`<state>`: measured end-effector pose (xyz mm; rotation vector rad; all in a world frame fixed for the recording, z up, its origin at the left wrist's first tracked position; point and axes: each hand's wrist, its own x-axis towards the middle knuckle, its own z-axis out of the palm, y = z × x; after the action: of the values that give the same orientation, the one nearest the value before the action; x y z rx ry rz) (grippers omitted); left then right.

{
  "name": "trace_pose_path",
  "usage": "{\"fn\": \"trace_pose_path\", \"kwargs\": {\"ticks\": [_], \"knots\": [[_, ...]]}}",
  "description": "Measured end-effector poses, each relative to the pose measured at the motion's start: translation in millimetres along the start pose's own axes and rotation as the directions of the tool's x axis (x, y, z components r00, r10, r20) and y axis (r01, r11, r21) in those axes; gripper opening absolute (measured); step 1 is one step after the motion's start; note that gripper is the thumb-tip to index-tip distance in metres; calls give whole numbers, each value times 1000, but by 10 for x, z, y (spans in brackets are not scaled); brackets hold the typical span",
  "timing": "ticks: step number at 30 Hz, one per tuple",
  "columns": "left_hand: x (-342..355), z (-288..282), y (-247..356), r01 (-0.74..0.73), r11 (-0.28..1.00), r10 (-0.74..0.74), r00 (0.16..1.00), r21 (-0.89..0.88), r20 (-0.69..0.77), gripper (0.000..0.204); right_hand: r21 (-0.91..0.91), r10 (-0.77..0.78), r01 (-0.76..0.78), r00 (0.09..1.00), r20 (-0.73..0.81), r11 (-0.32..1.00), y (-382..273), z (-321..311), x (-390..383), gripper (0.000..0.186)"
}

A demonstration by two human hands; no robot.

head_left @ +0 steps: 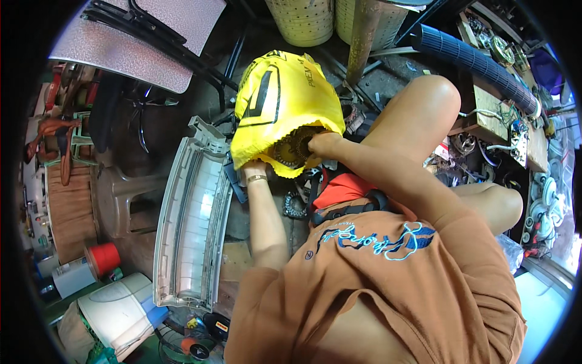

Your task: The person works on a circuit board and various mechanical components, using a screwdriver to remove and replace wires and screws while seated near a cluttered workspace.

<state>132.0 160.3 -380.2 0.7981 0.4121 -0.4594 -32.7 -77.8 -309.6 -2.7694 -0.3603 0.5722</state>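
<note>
A yellow plastic sack (285,91) lies open toward me between my arms, with a round, toothed metal part (290,150) showing inside its mouth. My right hand (324,144) reaches into the opening with its fingers curled on the rim of that part. My left hand (254,167) goes into or under the left side of the sack, its fingers hidden by the plastic. Just below the sack, a coiled or ridged dark part (295,205) rests beside my shorts.
A long pale plastic housing (185,218) lies at left, beside a plastic stool (112,200) and a table (130,54). Yellow perforated bins (300,21) and a rusty post (364,45) stand ahead; a long cylindrical blower (461,60) and cluttered parts (503,145) fill the right.
</note>
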Motion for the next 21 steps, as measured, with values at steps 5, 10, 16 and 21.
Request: {"fn": "trace_pose_path", "kwargs": {"ticks": [5,10,16,21], "knots": [[-535,506,157,-80,932,27,988,354,153,38,115,121,-102,977,-177,988,112,-297,-421,29],[-1728,1629,742,-418,651,155,890,633,428,44,263,103,44,849,-518,964,408,-1087,-1468,23],[-2892,2583,1076,-539,602,57,765,589,641,40,239,4,134,864,-504,962,363,-2013,-2838,20],[-2801,2940,777,-602,333,-141,729,726,669,46,165,15,67,892,-453,984,553,-2015,-2832,19]]}}
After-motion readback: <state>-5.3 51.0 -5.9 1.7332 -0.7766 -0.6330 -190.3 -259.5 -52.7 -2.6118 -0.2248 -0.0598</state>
